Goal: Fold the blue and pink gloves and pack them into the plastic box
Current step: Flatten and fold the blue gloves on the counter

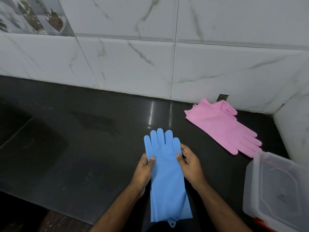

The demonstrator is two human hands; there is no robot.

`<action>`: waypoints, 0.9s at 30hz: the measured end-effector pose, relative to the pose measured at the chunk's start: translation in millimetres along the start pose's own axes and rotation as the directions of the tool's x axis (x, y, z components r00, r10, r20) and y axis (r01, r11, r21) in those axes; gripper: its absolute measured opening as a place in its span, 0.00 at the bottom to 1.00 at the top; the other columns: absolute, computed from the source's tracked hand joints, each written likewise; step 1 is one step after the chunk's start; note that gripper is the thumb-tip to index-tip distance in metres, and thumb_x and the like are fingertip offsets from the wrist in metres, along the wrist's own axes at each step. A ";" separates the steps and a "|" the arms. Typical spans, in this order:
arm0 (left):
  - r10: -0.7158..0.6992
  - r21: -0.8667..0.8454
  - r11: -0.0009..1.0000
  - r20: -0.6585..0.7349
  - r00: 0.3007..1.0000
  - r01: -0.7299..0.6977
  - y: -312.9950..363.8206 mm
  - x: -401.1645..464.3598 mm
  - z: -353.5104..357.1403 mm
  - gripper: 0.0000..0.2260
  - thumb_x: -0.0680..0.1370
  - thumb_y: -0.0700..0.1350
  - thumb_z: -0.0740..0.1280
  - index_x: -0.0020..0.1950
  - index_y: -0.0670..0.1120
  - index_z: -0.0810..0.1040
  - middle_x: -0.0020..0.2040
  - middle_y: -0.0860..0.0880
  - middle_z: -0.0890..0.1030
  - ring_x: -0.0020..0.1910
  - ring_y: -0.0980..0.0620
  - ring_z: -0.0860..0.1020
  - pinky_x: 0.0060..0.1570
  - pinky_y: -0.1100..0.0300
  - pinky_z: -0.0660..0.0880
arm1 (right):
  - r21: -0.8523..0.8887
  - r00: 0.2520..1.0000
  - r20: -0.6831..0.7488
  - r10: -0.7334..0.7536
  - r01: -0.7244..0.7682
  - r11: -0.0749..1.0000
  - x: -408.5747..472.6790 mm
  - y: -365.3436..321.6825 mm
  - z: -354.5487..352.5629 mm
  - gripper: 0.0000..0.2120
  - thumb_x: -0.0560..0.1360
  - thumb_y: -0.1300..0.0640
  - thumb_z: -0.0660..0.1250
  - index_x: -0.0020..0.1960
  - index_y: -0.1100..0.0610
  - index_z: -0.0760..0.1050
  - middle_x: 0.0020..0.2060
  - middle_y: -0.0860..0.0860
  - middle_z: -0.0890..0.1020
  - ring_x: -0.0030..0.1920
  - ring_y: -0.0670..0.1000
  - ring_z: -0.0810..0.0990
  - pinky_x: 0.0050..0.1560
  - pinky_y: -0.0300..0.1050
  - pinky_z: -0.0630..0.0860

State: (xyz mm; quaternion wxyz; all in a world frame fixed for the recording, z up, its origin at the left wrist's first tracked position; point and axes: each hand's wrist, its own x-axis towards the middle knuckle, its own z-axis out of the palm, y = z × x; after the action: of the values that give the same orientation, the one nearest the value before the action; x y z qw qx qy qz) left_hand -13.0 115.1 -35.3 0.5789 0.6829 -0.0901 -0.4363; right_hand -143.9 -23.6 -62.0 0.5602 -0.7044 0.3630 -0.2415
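Head view: glove packing, early stage, nothing folded or boxed yet.
Blue gloves (167,178) lie flat and full length on the dark counter (75,148), cuff nearest the person; left hand (144,166) and right hand (189,162) pinch the two side edges near the palm. Pink gloves (222,128) lie unfolded, well apart by the wall. Plastic box (275,186) at right, lid on; folding and packing both remain.

The blue gloves (167,178) are laid flat and stacked, fingers pointed toward the wall. The pink gloves (222,128) are spread flat, well apart to the right. The clear plastic box (275,190), lidded, is set near the pink fingertips.
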 end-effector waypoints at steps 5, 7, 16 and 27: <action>-0.020 0.097 0.995 -0.055 0.998 0.026 2.1 3.1 -2.5 0.09 0.86 0.52 0.65 0.64 0.50 0.76 0.60 0.51 0.85 0.57 0.52 0.85 0.55 0.55 0.83 | 0.028 0.998 -0.013 0.059 -0.058 0.998 1.3 0.4 0.4 0.19 0.82 0.58 0.67 0.72 0.48 0.72 0.63 0.40 0.81 0.63 0.40 0.80 0.66 0.49 0.79; -0.001 0.105 0.994 -0.091 0.996 0.011 0.5 3.8 -0.9 0.10 0.84 0.53 0.67 0.61 0.49 0.75 0.59 0.50 0.84 0.55 0.51 0.85 0.54 0.54 0.83 | 0.032 0.997 -0.040 0.068 -0.067 0.997 1.1 0.0 0.1 0.18 0.81 0.55 0.68 0.69 0.45 0.71 0.58 0.40 0.82 0.57 0.40 0.83 0.61 0.48 0.81; 0.078 -0.082 0.993 -0.040 0.996 -0.081 -14.4 -16.4 -10.1 0.14 0.82 0.48 0.70 0.66 0.47 0.74 0.54 0.49 0.89 0.54 0.48 0.87 0.56 0.47 0.83 | -0.042 0.989 -0.149 0.009 -0.016 0.999 -26.2 2.5 -6.2 0.16 0.83 0.43 0.59 0.69 0.46 0.70 0.55 0.41 0.81 0.51 0.43 0.82 0.54 0.46 0.80; 0.256 0.092 0.962 0.019 0.967 -0.256 -57.9 -42.6 -38.9 0.21 0.73 0.57 0.74 0.64 0.55 0.75 0.55 0.45 0.82 0.51 0.48 0.83 0.54 0.52 0.82 | 0.017 0.994 0.103 -0.035 0.034 0.999 -99.8 11.6 -18.6 0.15 0.77 0.45 0.69 0.63 0.41 0.72 0.47 0.45 0.81 0.47 0.49 0.83 0.53 0.42 0.78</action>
State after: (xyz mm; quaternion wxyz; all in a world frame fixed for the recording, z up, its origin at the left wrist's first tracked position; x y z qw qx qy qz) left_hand -33.6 187.6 -66.7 0.5974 0.6905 -0.2000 -0.3555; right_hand -222.5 41.8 -61.8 0.5793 -0.7177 0.3195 -0.2173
